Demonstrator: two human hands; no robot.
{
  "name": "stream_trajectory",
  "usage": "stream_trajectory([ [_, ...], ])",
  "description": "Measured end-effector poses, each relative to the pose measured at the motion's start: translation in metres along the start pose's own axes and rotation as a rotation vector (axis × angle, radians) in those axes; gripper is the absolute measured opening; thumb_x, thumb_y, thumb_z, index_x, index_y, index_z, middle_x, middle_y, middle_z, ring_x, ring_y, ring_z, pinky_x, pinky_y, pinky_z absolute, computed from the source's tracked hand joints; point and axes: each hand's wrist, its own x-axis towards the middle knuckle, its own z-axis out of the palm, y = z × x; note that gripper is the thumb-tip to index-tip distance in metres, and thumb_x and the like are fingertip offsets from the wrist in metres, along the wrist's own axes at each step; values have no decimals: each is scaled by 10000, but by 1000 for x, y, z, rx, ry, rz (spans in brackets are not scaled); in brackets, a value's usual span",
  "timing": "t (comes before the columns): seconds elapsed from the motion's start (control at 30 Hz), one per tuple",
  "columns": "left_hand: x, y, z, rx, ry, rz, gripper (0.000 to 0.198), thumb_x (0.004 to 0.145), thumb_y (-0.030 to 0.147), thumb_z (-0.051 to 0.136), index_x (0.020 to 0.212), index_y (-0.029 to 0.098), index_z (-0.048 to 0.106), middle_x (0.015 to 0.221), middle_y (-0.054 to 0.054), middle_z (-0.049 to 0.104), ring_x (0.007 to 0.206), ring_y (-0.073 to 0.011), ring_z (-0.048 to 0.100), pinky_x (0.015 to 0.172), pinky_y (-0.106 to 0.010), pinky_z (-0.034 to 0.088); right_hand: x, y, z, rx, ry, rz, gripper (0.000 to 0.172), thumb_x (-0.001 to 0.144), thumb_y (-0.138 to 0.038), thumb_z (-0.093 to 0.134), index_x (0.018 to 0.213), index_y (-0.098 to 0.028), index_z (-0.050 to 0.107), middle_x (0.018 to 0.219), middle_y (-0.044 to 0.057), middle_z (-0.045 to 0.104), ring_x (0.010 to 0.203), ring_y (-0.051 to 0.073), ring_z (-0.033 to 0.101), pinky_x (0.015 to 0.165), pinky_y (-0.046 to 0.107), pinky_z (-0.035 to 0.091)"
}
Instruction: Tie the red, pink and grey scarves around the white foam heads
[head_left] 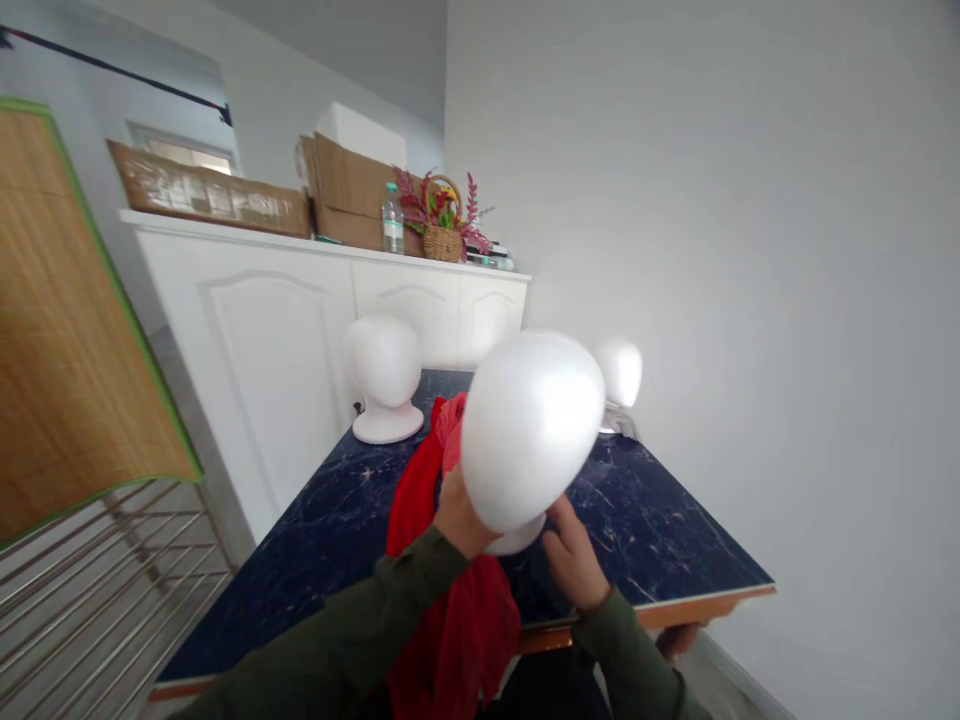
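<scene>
A white foam mannequin head (529,425) is tilted toward me above the dark blue marble table (660,530). My left hand (457,515) grips it at the neck from the left side. My right hand (574,555) holds its base from the right, fingers curled around it. A red cloth (442,590) lies draped over my left forearm and hangs down past the table's near edge. Two more white foam heads stand upright on the table: one (384,375) at the far left, one (621,372) at the far right, partly hidden behind the held head.
A white cabinet (300,320) stands behind the table, with cardboard boxes (352,195), a water bottle (392,218) and a flower basket (444,225) on top. A bamboo mat (67,330) and a metal rack (105,590) are at left. A plain white wall is at right.
</scene>
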Motion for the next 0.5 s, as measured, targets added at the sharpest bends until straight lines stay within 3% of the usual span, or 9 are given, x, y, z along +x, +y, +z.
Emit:
stream_trajectory([
  [0.1,-17,-43,-52,138,35,-85,559,574,411,681,1075,192,564,1087,-57,614,1119,-305,482,1017,-480,344,30,-19,37,67,-278,-133,693,677,-26,369,1342,-211,318,1361,26,395,1249,174,354,1030,366,307],
  [0.2,-37,-80,-94,194,180,-333,630,516,441,714,1065,182,546,1068,-61,626,1060,-284,535,947,-450,430,53,-10,72,28,-376,-213,701,648,-26,392,1332,-173,343,1353,57,406,1243,173,366,1055,381,267],
  [0.33,-45,-110,-123,295,309,-578,693,494,452,725,1070,127,520,1135,-130,583,1067,-314,530,890,-434,463,61,34,96,-2,-192,-106,599,655,-61,410,1247,-146,455,1253,99,510,1161,193,462,991,406,361],
  [0.5,-29,-136,-128,362,318,-637,770,518,472,704,1138,95,447,1198,-160,535,1140,-310,476,930,-382,435,56,71,87,28,116,137,507,659,-88,395,1141,-161,533,1030,82,634,968,189,587,814,360,482],
])
